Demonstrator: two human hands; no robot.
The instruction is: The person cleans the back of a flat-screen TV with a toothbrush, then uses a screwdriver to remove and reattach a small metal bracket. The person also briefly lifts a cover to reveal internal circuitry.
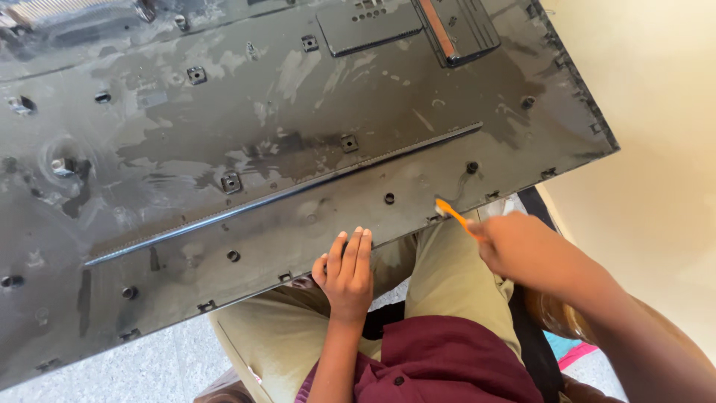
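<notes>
Two bare hands work at the near edge of a large black plastic panel (246,149), apparently the back cover of a flat screen, which fills most of the head view and rests across the lap of a seated person in olive trousers (440,276) and a maroon shirt (440,366). No packages or signs show; a raised rectangular vent plate (369,26) sits near the panel's top edge, and just beside it a dark block with an orange-brown stripe (455,26) lies at a slant. Pale streaks and smears cover the glossy surface, which is dotted with screw holes and small square bosses. A long ridge (283,195) crosses it, rising from lower left to upper right, along the panel's long axis.

The left hand (347,272) lies flat on the panel's near edge, fingers together and pointing away from the body, gripping nothing. The right hand (522,246) is closed around an orange brush (453,214), whose handle slants up and to the left; its tip touches the panel's edge close to a screw hole (472,167).

Grey speckled flooring (142,366) shows below the panel, a cream wall (656,112) to the right, and a brown chair arm (552,313) beneath the right forearm.
</notes>
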